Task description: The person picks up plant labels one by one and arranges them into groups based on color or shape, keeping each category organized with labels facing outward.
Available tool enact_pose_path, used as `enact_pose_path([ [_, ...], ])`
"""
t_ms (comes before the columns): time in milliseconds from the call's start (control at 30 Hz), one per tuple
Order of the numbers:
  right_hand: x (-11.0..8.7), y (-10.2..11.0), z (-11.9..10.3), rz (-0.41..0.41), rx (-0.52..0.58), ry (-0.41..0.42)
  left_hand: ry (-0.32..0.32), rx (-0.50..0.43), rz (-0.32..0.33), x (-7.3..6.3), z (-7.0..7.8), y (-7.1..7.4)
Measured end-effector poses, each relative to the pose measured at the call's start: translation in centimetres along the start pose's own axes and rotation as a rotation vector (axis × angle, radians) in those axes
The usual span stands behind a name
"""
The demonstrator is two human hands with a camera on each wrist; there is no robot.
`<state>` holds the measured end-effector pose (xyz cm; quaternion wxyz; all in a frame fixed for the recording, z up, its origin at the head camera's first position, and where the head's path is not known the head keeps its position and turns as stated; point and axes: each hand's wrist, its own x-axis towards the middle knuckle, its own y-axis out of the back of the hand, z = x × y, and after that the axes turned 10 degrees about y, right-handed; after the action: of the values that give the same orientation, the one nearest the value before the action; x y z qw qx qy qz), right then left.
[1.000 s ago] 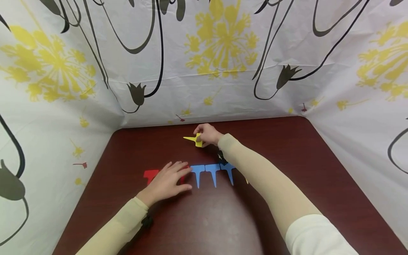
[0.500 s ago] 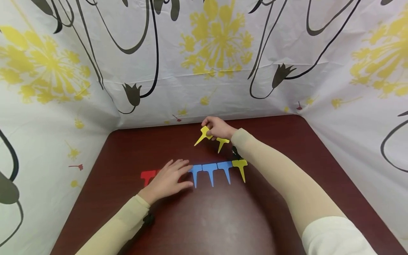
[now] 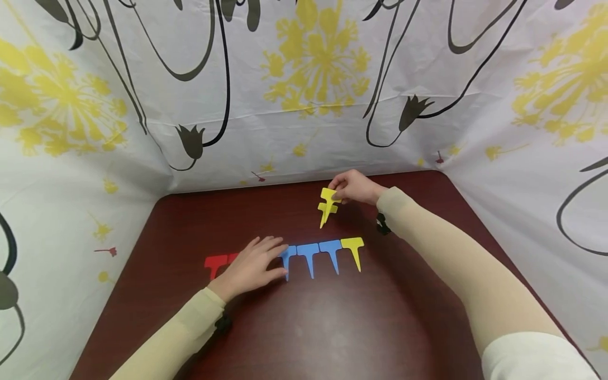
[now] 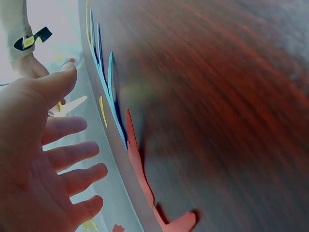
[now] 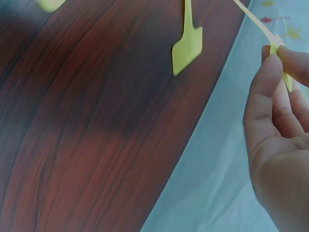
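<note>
My right hand (image 3: 357, 188) pinches a yellow T-shaped plant label (image 3: 327, 194) between thumb and fingertips, its pointed stem hanging down. Partly behind it in the head view, a second yellow label (image 5: 187, 50) lies on the table. Nearer to me runs a row of labels: red ones (image 3: 216, 262) at the left, several blue ones (image 3: 307, 249), then a yellow label (image 3: 353, 244) at the right end. Over the red part of the row is my left hand (image 3: 250, 268), fingers spread, hiding some labels. In the left wrist view, a red label (image 4: 139, 169) lies beside its fingers.
The dark red-brown table (image 3: 304, 338) has a glossy patch in front. White patterned cloth (image 3: 294, 126) stands along its back and sides. Each wrist carries a small dark device, such as the right wrist camera (image 3: 382, 224).
My right hand has moved right, turning the held yellow label from pointing left to pointing down. The yellow label at the row's end has come into full view. My left hand stays put.
</note>
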<state>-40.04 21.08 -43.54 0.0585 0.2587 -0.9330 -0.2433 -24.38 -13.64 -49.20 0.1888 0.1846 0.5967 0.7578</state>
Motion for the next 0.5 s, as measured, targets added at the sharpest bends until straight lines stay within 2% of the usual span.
enact_pose_path([
  [200,-2.2,2.3,0.6,0.001,-0.026,-0.024,-0.009,-0.008,-0.003,0.6,0.2,-0.4],
  [500,-5.3,4.4,2.2,-0.055,-0.063,-0.043,0.01,0.0,-0.018,1.0,-0.1,-0.9],
])
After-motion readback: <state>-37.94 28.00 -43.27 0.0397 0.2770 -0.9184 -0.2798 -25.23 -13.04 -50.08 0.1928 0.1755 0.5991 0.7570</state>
